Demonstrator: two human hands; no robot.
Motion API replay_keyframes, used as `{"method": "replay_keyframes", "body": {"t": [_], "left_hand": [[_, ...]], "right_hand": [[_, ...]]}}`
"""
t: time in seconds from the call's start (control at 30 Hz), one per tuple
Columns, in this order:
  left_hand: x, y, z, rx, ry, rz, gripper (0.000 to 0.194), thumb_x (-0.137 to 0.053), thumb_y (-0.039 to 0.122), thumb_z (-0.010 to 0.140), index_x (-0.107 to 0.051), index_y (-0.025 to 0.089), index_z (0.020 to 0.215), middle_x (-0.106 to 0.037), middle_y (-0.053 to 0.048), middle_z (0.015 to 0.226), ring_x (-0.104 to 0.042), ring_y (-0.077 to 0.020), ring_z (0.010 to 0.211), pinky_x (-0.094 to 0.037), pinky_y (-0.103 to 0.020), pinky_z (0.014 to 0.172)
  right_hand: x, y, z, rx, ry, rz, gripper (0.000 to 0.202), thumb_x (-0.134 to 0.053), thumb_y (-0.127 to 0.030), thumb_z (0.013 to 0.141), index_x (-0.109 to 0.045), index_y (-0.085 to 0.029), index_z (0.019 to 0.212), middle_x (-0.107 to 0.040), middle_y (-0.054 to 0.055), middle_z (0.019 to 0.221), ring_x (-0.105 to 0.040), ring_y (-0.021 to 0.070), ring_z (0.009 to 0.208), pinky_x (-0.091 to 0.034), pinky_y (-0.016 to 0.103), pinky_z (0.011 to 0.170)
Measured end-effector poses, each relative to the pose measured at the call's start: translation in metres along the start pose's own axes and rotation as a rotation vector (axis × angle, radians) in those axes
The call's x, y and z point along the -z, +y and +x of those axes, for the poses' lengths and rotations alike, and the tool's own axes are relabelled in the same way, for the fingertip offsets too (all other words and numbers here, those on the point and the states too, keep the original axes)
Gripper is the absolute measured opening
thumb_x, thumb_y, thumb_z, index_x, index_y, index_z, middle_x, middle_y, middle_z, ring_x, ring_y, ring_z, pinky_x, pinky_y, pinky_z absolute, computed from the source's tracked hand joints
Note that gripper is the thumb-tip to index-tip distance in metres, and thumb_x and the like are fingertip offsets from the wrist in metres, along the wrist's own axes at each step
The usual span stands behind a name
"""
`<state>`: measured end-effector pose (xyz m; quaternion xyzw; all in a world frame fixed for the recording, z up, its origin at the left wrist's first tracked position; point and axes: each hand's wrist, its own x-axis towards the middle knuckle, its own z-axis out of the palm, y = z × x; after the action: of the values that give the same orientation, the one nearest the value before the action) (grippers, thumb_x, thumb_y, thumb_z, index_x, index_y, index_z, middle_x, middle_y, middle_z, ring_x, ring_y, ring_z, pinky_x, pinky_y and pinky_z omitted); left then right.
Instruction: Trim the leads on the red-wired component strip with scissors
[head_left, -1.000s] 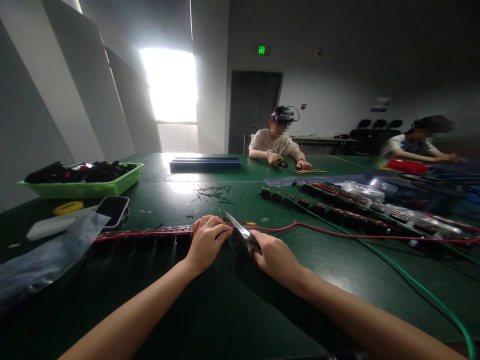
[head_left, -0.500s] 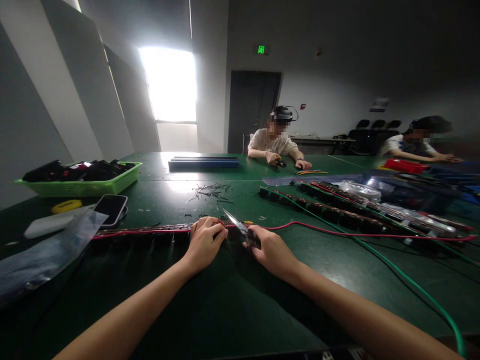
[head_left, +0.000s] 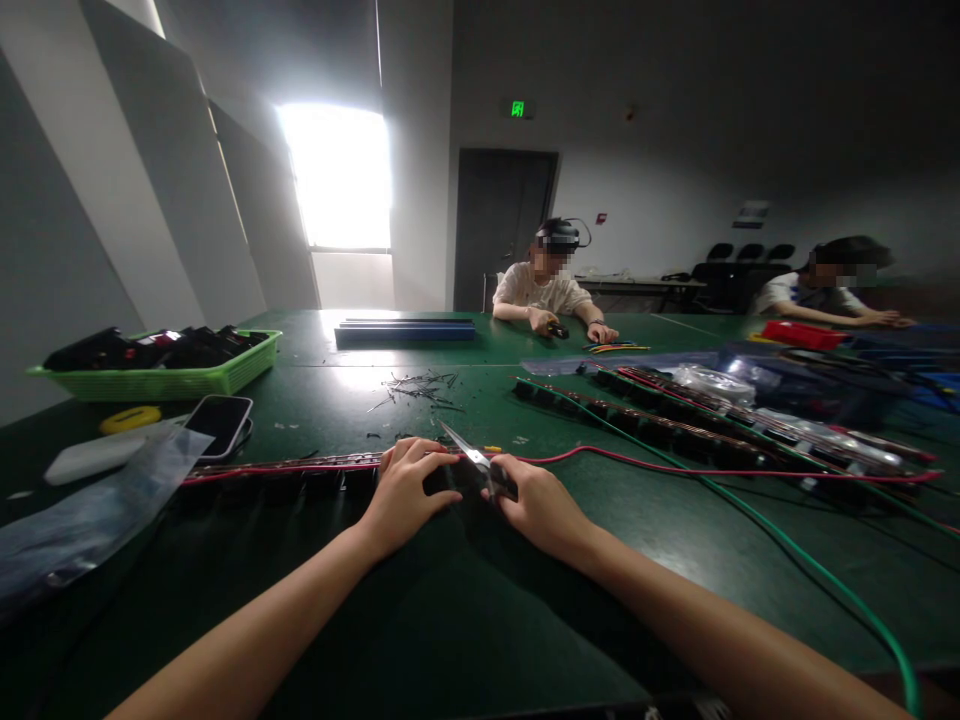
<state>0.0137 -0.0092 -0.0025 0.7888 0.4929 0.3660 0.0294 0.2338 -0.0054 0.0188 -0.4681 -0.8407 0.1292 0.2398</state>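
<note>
My right hand [head_left: 536,497] is closed around the handles of a pair of scissors [head_left: 471,452], whose blades point up and left. My left hand [head_left: 409,490] rests over the right part of a long dark strip [head_left: 300,475] with a red wire [head_left: 262,470] along it. Its thumb is spread from the fingers, and the fingertips bend over the strip; whether they grip it is hard to see. The red wire continues past my right hand to the right. Dark cut bits [head_left: 420,388] lie beyond my hands.
A green basket [head_left: 225,378] of black parts, a phone [head_left: 219,428] and a plastic bag [head_left: 112,510] are at left. More wired strips [head_left: 645,420] and a green wire [head_left: 817,565] lie at right. Two people sit across the table [head_left: 570,620].
My left thumb has moved away from its fingers, opening a gap toward the scissors. The scissors have shifted slightly left. The view has tilted a little.
</note>
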Motion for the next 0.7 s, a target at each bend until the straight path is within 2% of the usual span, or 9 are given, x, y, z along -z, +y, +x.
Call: {"method": "replay_keyframes", "body": {"t": [0.13,0.23,0.37,0.47,0.53,0.6,0.7], "left_hand": [[-0.0007,-0.0018,0.0002,-0.021,0.000,0.018,0.045,-0.076,0.030,0.069,-0.064,0.033,0.112,-0.061,-0.001,0.112,-0.048,-0.0246,0.109,-0.036,-0.040,0.094],[-0.0004,-0.0027,0.0007,-0.014,0.023,0.010,0.037,-0.070,0.024,0.075,-0.064,0.031,0.111,-0.063,0.000,0.109,-0.050,-0.0225,0.106,-0.037,-0.039,0.092],[-0.0011,-0.0032,0.0013,-0.010,0.058,-0.019,0.016,-0.058,0.026,0.085,-0.070,0.030,0.094,-0.065,0.000,0.102,-0.054,-0.0201,0.100,-0.038,-0.038,0.091],[-0.0027,-0.0031,0.0003,-0.022,0.066,-0.006,0.013,-0.059,0.026,0.084,-0.071,0.029,0.085,-0.065,0.000,0.101,-0.053,-0.0208,0.101,-0.037,-0.039,0.092],[-0.0037,-0.0030,-0.0006,-0.032,0.067,0.009,0.016,-0.059,0.021,0.084,-0.070,0.029,0.092,-0.065,0.000,0.103,-0.053,-0.0211,0.102,-0.037,-0.039,0.092],[-0.0043,-0.0031,-0.0010,-0.041,0.064,0.014,0.028,-0.056,0.014,0.084,-0.067,0.030,0.103,-0.064,0.000,0.104,-0.053,-0.0205,0.102,-0.038,-0.039,0.091],[-0.0047,-0.0038,0.0001,-0.029,0.070,0.008,0.030,-0.055,0.014,0.085,-0.066,0.031,0.107,-0.065,0.000,0.102,-0.054,-0.0197,0.099,-0.039,-0.038,0.089]], "right_hand": [[-0.0001,0.0007,0.0004,-0.002,0.005,0.010,0.033,-0.057,-0.026,0.081,-0.057,-0.020,0.113,-0.066,0.008,0.103,-0.061,0.0209,0.088,-0.041,0.026,0.072],[0.0007,0.0006,0.0007,-0.003,-0.004,0.017,0.032,-0.057,-0.026,0.080,-0.058,-0.020,0.111,-0.066,0.008,0.103,-0.061,0.0209,0.086,-0.040,0.026,0.071],[0.0015,0.0001,0.0002,-0.006,-0.011,0.021,0.029,-0.058,-0.026,0.079,-0.059,-0.020,0.108,-0.067,0.007,0.098,-0.060,0.0198,0.082,-0.039,0.025,0.068],[0.0015,0.0000,-0.0003,-0.005,-0.016,0.023,0.027,-0.058,-0.026,0.079,-0.060,-0.020,0.105,-0.067,0.006,0.094,-0.059,0.0187,0.078,-0.038,0.025,0.065],[0.0014,0.0000,-0.0005,-0.002,-0.018,0.024,0.026,-0.058,-0.025,0.078,-0.060,-0.020,0.104,-0.066,0.006,0.092,-0.058,0.0181,0.076,-0.037,0.024,0.064],[0.0015,0.0000,-0.0005,0.001,-0.018,0.024,0.025,-0.058,-0.025,0.078,-0.060,-0.020,0.103,-0.066,0.005,0.091,-0.058,0.0175,0.075,-0.036,0.024,0.064],[0.0020,-0.0001,-0.0002,0.000,-0.027,0.022,0.024,-0.057,-0.024,0.078,-0.060,-0.020,0.101,-0.066,0.005,0.091,-0.057,0.0168,0.074,-0.036,0.024,0.064]]}}
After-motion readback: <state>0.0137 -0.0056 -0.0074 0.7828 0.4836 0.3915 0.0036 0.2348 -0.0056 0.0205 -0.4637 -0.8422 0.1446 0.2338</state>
